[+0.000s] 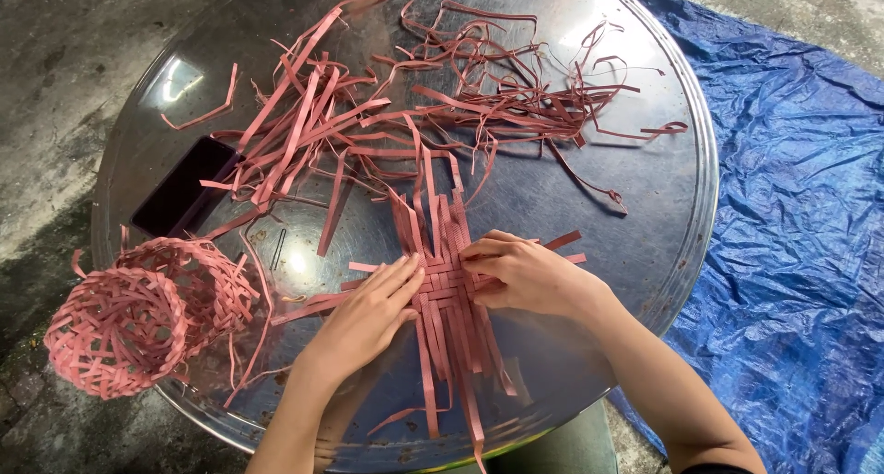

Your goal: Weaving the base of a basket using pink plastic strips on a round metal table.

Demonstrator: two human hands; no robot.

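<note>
A flat woven mat of pink strips (446, 280) lies on a round shiny metal tray (645, 161), with loose strip ends sticking out towards me and away. My left hand (368, 317) lies flat on the mat's left side, fingers together and pressing down. My right hand (520, 273) rests on the mat's right side, its fingertips pinching a strip near the weave's middle.
A tangled heap of loose pink strips (414, 105) covers the far half of the tray. Two finished pink woven baskets (138, 317) lie at the tray's left edge. A dark phone (184, 187) lies on the tray's left. A blue tarp (801, 234) covers the concrete floor at right.
</note>
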